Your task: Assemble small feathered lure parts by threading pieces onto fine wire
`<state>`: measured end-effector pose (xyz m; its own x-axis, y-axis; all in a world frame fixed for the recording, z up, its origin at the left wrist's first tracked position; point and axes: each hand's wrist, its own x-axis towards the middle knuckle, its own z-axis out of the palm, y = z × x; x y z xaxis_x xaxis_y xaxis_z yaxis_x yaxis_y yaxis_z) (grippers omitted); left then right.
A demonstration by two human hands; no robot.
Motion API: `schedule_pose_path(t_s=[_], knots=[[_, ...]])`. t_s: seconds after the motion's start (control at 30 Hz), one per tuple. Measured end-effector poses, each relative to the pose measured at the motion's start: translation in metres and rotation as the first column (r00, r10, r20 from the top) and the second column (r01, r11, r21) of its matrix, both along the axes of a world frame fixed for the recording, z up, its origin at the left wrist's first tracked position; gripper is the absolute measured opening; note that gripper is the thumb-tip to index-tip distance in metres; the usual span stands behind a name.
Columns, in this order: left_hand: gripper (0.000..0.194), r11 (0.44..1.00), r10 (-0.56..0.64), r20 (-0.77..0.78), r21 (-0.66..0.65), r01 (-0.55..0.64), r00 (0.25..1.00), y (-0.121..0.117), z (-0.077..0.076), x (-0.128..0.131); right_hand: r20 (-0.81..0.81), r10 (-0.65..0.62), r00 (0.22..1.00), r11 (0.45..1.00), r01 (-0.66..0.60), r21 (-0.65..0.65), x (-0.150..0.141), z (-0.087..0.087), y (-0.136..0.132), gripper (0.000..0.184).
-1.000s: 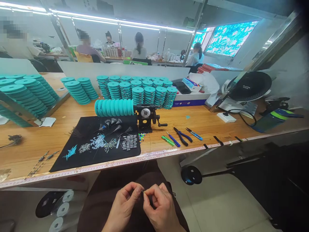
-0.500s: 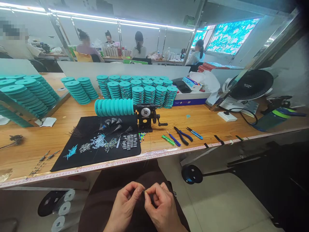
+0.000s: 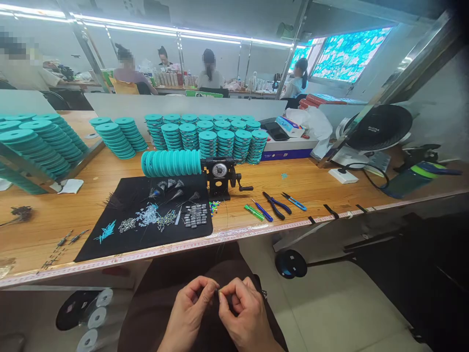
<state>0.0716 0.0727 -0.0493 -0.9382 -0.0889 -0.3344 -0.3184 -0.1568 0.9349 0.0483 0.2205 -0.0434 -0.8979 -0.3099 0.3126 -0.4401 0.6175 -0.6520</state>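
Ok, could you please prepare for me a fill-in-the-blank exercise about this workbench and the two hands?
The mat under the small white pieces is coloured ____.
In this view, the crank is on the ____ side of the machine.
In the row of four tools, the leftmost tool is ____.
The left hand pinches between forefinger and ____.

Missing words: black; right; green; thumb.

Wooden workbench (image 3: 242, 186), black mat (image 3: 146, 239) with small parts, hand-cranked winder (image 3: 220, 176), teal spools (image 3: 207, 139), pliers (image 3: 276, 205), green-banded bottle (image 3: 414, 181)
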Motion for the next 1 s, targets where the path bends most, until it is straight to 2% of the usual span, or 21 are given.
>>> schedule_pose_path(t_s=[0.37,0.67,0.87,1.0], knots=[[0.038,0.999,0.032,0.007,-0.012,-0.032,0.999,0.0002,-0.0023,-0.0011,0.001,0.013,1.0,1.0,-0.013,0.003,0.0006,0.0035,0.0024,0.016],[0.038,1.0,-0.019,0.008,0.01,0.019,1.0,0.0031,0.0017,0.0001,-0.017,-0.011,1.0,1.0,0.011,0.009,0.0005,0.0027,0.0012,0.017],[0.038,1.0,0.026,0.023,0.011,-0.027,0.999,0.0015,-0.0044,0.0005,-0.032,0.009,0.999,1.0,-0.009,0.0,0.0006,0.0026,0.0035,0.017],[0.037,1.0,0.022,0.013,0.011,-0.022,1.0,0.002,-0.0012,0.0006,-0.03,0.007,1.0,1.0,-0.008,-0.009,0.0008,0.0023,0.0034,0.016]])
